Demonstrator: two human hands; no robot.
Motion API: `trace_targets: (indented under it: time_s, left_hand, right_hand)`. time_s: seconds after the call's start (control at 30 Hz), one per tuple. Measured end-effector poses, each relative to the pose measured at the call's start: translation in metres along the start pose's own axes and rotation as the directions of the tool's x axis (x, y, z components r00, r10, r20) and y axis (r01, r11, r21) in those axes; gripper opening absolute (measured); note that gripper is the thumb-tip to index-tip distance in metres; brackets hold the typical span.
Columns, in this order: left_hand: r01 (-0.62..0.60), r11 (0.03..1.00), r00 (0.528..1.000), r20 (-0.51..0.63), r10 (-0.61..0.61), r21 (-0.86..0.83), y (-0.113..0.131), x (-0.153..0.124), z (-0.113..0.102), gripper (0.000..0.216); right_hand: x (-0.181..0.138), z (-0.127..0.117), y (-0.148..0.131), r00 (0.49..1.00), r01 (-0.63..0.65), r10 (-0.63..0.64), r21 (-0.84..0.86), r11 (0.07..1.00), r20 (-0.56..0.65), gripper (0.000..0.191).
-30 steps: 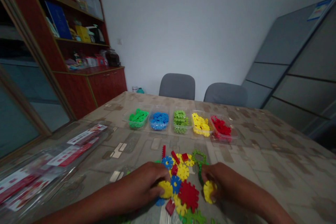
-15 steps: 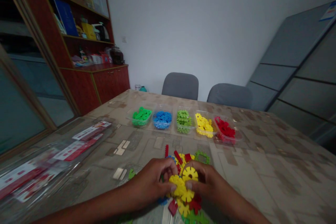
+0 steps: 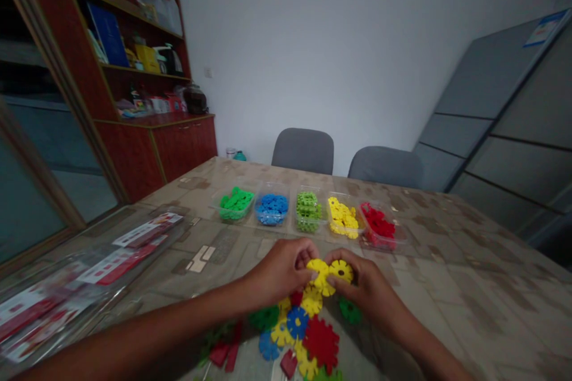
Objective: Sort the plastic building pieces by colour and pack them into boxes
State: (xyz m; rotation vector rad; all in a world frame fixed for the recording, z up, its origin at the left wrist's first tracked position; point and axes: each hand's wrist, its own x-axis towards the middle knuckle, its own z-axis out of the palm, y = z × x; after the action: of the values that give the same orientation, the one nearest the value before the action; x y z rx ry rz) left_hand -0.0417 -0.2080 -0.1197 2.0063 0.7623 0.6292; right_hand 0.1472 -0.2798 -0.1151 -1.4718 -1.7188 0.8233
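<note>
My left hand point(image 3: 281, 271) fingers pinch one yellow gear piece point(image 3: 320, 274). My right hand point(image 3: 364, 286) fingers pinch another yellow gear point(image 3: 342, 271). The two touch, held above the pile of colored pieces point(image 3: 304, 333) on the near table point(image 3: 447, 286).

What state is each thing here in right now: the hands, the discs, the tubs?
Left hand: closed on a yellow disc, raised off the table.
Right hand: closed on a second yellow disc, edge to edge with the first.
Loose pieces: lying flat, mixed colours.
Five tubs: uncovered, each holding one colour.
</note>
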Motion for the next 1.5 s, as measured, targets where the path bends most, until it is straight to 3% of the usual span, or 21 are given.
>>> trace_targets:
  time_s: [0.13,0.27,0.4,0.5,0.57,0.73,0.83,0.9,1.03,1.17,1.23,1.33,1.43,1.5]
  left_hand:
    - [-0.047,0.996,0.997,-0.051,0.051,0.077,0.009,0.068,0.002,0.013]
    - [-0.044,0.982,0.993,-0.104,0.064,0.185,0.014,0.129,0.003,0.014]
    - [-0.022,0.968,0.991,-0.120,0.054,0.251,0.011,0.147,-0.002,0.023]
    - [-0.031,0.968,0.993,-0.101,0.058,0.249,0.003,0.124,-0.013,0.016]
    - [-0.048,0.971,0.995,-0.070,0.066,0.233,-0.003,0.096,-0.023,0.020]
    - [-0.044,0.978,0.998,0.057,0.033,0.204,-0.017,0.014,-0.054,0.020]
    - [-0.064,0.956,0.988,0.155,0.020,0.285,-0.026,-0.024,-0.063,0.020]
    - [-0.118,0.934,0.982,0.182,0.058,0.338,-0.032,-0.042,-0.062,0.026]
    - [-0.232,0.910,0.955,0.260,0.145,0.343,-0.039,-0.056,-0.051,0.048]
    - [-0.292,0.909,0.922,0.340,0.185,0.298,-0.035,-0.054,-0.045,0.026]
    - [-0.285,0.908,0.931,0.316,0.184,0.309,-0.033,-0.052,-0.045,0.017]
    - [-0.267,0.897,0.953,0.237,0.191,0.352,-0.034,-0.051,-0.045,0.017]
    - [-0.244,0.890,0.964,0.193,0.182,0.385,-0.041,-0.052,-0.042,0.032]
    - [-0.232,0.889,0.965,0.206,0.160,0.395,-0.046,-0.053,-0.040,0.044]
  right_hand:
    - [0.033,-0.039,0.015,0.976,-0.005,-0.020,-0.115,0.993,-0.215,0.027]
    - [0.074,-0.067,0.034,0.949,-0.064,0.012,-0.153,0.986,-0.316,0.028]
    - [0.094,-0.079,0.049,0.935,-0.098,0.022,-0.198,0.975,-0.355,0.017]
    - [0.085,-0.083,0.055,0.934,-0.090,0.007,-0.218,0.972,-0.357,0.008]
    - [0.070,-0.084,0.056,0.949,-0.069,0.003,-0.199,0.978,-0.316,0.013]
    - [0.025,-0.071,0.045,0.998,-0.023,0.016,-0.129,0.991,-0.056,0.027]
    - [0.005,-0.051,0.036,0.991,0.029,-0.003,-0.193,0.981,0.133,0.024]
    - [-0.002,-0.037,0.032,0.982,0.063,-0.008,-0.286,0.956,0.190,0.025]
    - [-0.006,-0.018,0.027,0.974,0.111,-0.011,-0.436,0.893,0.225,0.025]
    - [-0.004,-0.015,0.027,0.952,0.097,0.043,-0.429,0.898,0.304,0.012]
    - [-0.002,-0.014,0.029,0.960,0.094,0.035,-0.436,0.895,0.279,0.010]
    - [0.001,-0.005,0.032,0.983,0.116,-0.038,-0.448,0.887,0.178,0.026]
    - [0.004,0.009,0.031,0.981,0.147,-0.071,-0.446,0.883,0.183,0.037]
    - [0.004,0.017,0.028,0.978,0.134,-0.044,-0.456,0.880,0.203,0.031]
